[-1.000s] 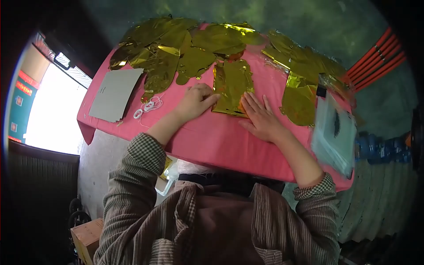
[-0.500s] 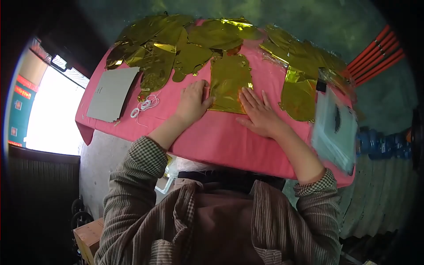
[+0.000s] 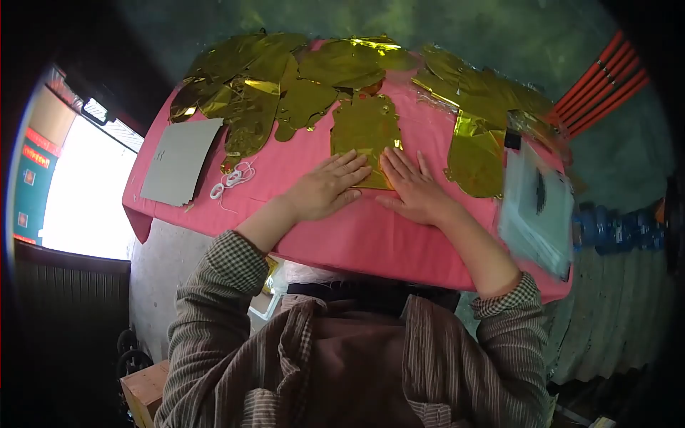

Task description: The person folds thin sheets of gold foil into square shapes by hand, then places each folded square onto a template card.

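A flat gold foil balloon (image 3: pixel 365 127) lies folded into a rough rectangle on the pink tablecloth (image 3: pixel 342 232). My left hand (image 3: pixel 325 187) rests flat with fingers stretched over the lower left part of the foil. My right hand (image 3: pixel 415 187) lies flat too, its fingertips on the lower right edge and its palm on the cloth. Neither hand grips anything. More gold foil balloons (image 3: pixel 246 107) are spread along the far side of the table, partly overlapping. Another gold balloon (image 3: pixel 477 160) lies to the right of my right hand.
On the left are a stack of grey cardboard sheets (image 3: pixel 180 160) and a coil of white string (image 3: pixel 239 173). A pile of clear plastic bags (image 3: pixel 536 210) sits at the right edge. Red poles (image 3: pixel 603 85) stand beyond, with blue water bottles (image 3: pixel 619 230) on the floor.
My left hand has moved right, from the foil's left edge onto its lower part, and its fingers have straightened. The right hand stays nearly in place.
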A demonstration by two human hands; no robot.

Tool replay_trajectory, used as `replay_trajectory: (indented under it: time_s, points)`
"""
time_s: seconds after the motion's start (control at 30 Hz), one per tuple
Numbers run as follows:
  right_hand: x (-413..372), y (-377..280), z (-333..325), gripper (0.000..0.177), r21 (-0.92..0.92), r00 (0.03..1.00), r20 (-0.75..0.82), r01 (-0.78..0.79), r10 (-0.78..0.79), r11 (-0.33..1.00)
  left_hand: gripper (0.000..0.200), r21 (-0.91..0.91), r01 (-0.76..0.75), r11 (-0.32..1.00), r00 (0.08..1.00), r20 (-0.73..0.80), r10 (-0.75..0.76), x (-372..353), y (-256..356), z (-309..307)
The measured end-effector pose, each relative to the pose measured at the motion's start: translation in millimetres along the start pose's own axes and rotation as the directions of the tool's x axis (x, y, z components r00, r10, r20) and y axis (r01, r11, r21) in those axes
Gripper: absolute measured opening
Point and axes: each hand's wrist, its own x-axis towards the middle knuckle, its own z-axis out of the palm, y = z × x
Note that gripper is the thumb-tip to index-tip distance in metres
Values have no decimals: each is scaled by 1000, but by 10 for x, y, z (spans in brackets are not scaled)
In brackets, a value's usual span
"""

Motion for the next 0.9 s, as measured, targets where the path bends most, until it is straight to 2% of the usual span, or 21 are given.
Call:
replay_trajectory:
  time_s: [0.1,0.17,0.4,0.47,0.53,0.67,0.73,0.77,0.83,0.87,0.9]
  points:
    - [9,52,32,78,73,999,-40,13,-10,997,51,9,4,1000,1000,-5,-3,-3,1,-4]
    - [21,112,46,74,247,997,-81,24,-4,969,52,8,-3,1000,1000,-8,3,0,12,-10]
    - [51,207,55,71,115,996,-83,-32,42,993,49,10,20,1000,1000,-22,-20,11,3,22]
    - [55,193,50,73,2,997,-65,-36,36,999,48,7,25,1000,999,-29,-24,22,-27,13]
    - [50,196,23,75,5,998,-52,-33,33,999,46,3,-24,1000,999,-23,24,50,-59,-10]
    - [55,207,46,78,6,999,-44,-21,21,1000,42,18,7,1000,999,-44,-6,96,29,-118]
    - [48,176,-5,77,22,999,-32,-38,39,999,31,223,-105,969,958,-237,158,130,79,-145]
    - [44,158,-26,76,36,998,-20,-53,54,998,31,221,-108,969,959,-235,161,140,110,-159]
    - [40,144,-49,76,41,998,-8,-61,62,997,17,322,-146,935,983,-60,174,154,161,-186]
    - [41,138,-58,77,45,998,4,-67,67,997,17,323,-144,935,983,-62,173,160,157,-161]
    - [43,133,-61,77,43,998,2,-65,65,997,13,399,-180,899,972,-68,224,171,150,-133]
